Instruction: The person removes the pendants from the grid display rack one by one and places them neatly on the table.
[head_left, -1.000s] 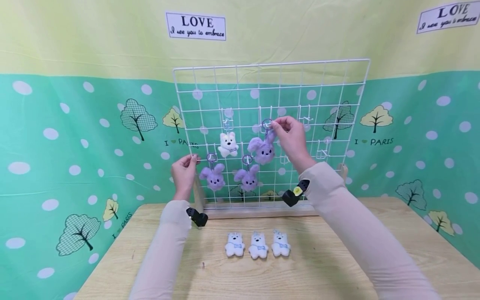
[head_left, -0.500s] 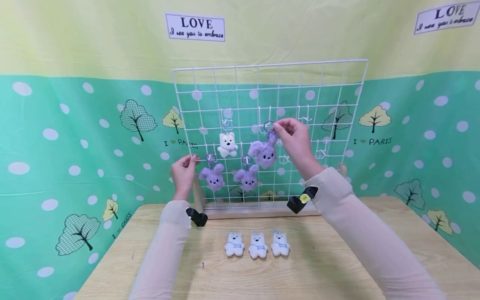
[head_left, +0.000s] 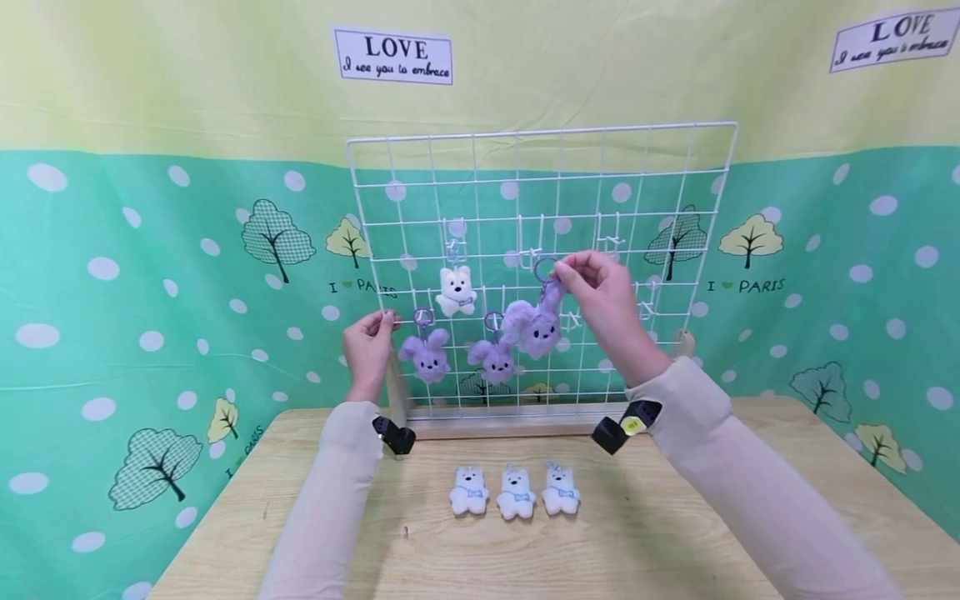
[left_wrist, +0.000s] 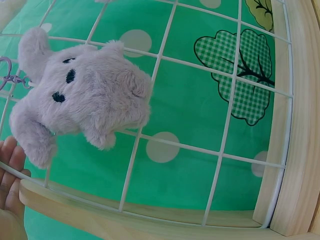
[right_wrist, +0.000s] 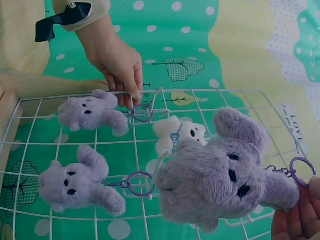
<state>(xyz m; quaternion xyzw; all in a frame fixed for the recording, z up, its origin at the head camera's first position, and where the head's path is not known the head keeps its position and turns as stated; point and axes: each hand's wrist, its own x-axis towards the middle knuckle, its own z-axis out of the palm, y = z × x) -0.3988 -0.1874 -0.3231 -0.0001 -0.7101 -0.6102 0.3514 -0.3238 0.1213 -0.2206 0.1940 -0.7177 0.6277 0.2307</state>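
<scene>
My right hand (head_left: 606,296) pinches a purple plush bunny keychain (head_left: 536,327) near its ring (right_wrist: 302,171). That bunny hangs in front of the white wire grid (head_left: 543,132), its ring away from the hook (head_left: 531,252) above. With thumb and fingers, my left hand (head_left: 367,350) grips the grid's left edge. Beside it a second purple bunny keychain (head_left: 426,358) hangs from a hook, and it fills much of the left wrist view. A third purple bunny keychain (head_left: 495,362) hangs to its right, partly overlapped by the held one. Above them hangs a white bear keychain (head_left: 457,292).
Three white bear keychains (head_left: 515,493) lie in a row on the wooden table (head_left: 420,567). A wooden base (head_left: 510,425) supports the grid. Bare hooks (head_left: 611,243) sit on its right part. A patterned curtain (head_left: 150,275) stands behind.
My right hand has moved down and slightly right, carrying the purple bunny keychain off its upper middle hook. My left hand has stayed on the grid's edge.
</scene>
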